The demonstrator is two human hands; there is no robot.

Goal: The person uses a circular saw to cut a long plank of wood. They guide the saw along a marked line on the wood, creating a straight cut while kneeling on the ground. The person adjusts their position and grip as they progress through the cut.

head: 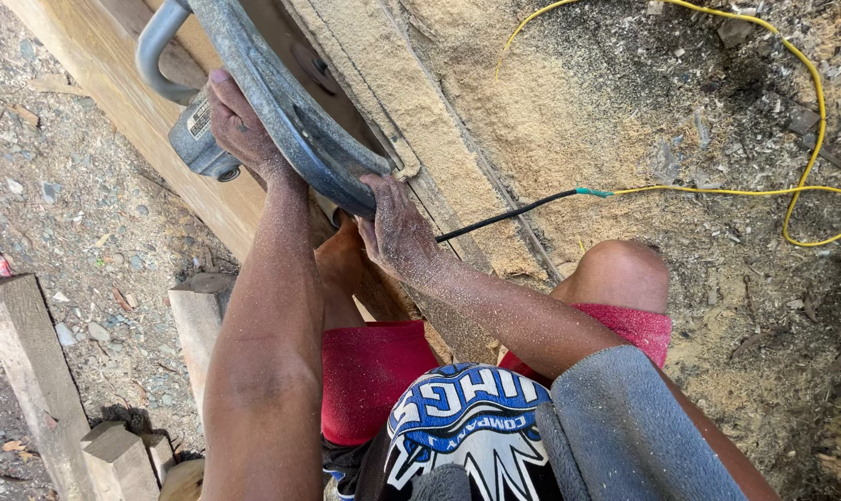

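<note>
Power saw (253,102) on sawdust-covered wooden beam (439,130), clutched by both hands: left hand (239,125) wrapped over motor housing, right hand (397,232) clenched on blade guard's lower edge.

Your left hand (239,125) and right hand (397,232), both dusted with fine sawdust, grip a power saw (281,111) of matt grey metal. The plank (114,93) is smooth pale wood. The cable (717,190) is glossy yellow plastic. Your shorts (369,366) are red cloth.

Saw guard (281,111) is gripped on the beam (114,83), sawdust (550,121) and cord (717,190) right of the grip, offcuts (31,371) left.
</note>
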